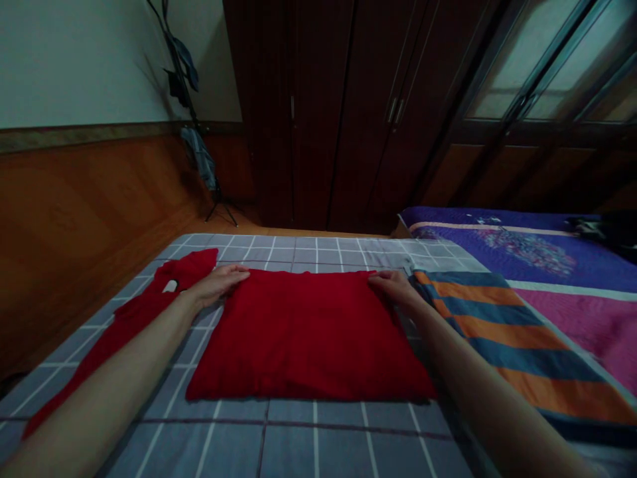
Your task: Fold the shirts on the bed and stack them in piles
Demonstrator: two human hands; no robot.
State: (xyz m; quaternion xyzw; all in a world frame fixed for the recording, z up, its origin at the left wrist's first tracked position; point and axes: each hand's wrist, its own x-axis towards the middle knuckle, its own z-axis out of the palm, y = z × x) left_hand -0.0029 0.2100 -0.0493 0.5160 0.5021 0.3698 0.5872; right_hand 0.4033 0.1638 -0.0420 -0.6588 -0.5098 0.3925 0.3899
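Observation:
A red garment (308, 338), folded into a flat rectangle, lies on the grey checked bedsheet (293, 438) in front of me. At its far left corner, my left hand (219, 284) pinches the fabric. My right hand (395, 287) has its fingers closed on the far right corner; the thumb is partly hidden. Beyond my left forearm lies a second red garment (186, 267) with a small white label showing, partly covered by that arm. Beside my right forearm rests a folded orange and blue striped cloth (502, 315).
A purple and pink bedspread (542, 252) covers another surface at the right, with a dark item on its far edge. A dark wooden wardrobe (318, 119) stands across the back. At the back left is a coat stand (182, 79) with clothes hanging on it.

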